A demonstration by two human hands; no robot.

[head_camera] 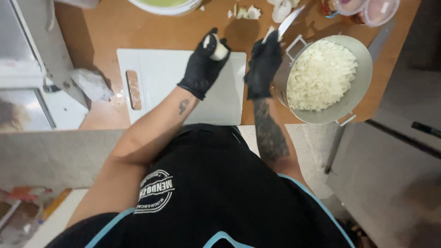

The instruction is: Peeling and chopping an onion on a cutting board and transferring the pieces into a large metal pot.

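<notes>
Gloves on both hands, black, and we're working at the far edge of a white cutting board (183,82) on a brown counter (96,32). Our left hand (204,64) is clenching round a pale chunk of onion (219,52), holding it just above the board's 12 o'clock edge. Our right hand (264,62) is gripping the handle of a knife (290,19), blade pointing up toward 1 o'clock, away from the board. Hands are sitting near each other but apart, w/ a gap of board and counter btwn them. At 3 o'clock from the right hand, touching its wrist side, a metal pot (363,87) is sitting full of diced white onion (321,76). Onion scraps (245,12) are lying at 12 o'clock beyond the hands. A crumpled rag (92,84) is lying at 9 o'clock, off the board's left end.
</notes>
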